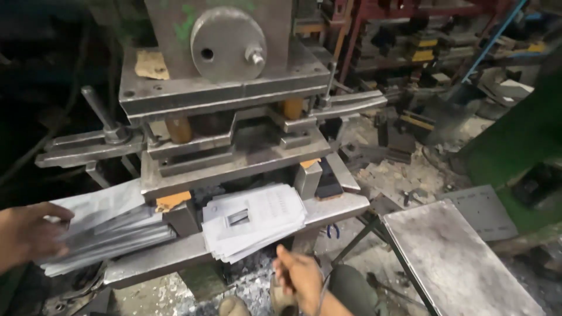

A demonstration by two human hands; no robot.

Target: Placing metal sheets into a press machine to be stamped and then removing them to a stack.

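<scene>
While the left hand (26, 234) is lying on the left stack (105, 231) at the left end of the bed (193, 248), its fingers are being curled over the top sheet and its thumb is stretched along it; whether a sheet is being pinched cannot be told. That stack of plain grey sheets is being carried fanned and tilted, with its far corner tucked under the die (234, 158).

A second pile, the punched stack (254, 219), is lying at the middle of the bed's front edge, overhanging it, and a rectangular window is cut in its top sheet. Just below that edge, the right hand (298, 275) is being held loosely curled with one finger raised, close to the pile's near corner but touching nothing.

Between the two stacks, a steel block (178, 213) with an orange top is standing at the die's front edge. Above the die, the ram (225, 58) with its round disc is hanging. Right of the bed, a steel table (456, 257) is standing apart. Beyond it, a grey plate (483, 210) is lying on the littered floor, and racks (421, 41) of tooling are lining the back. Under the bed's front edge, a foot (234, 305) is showing among scrap.
</scene>
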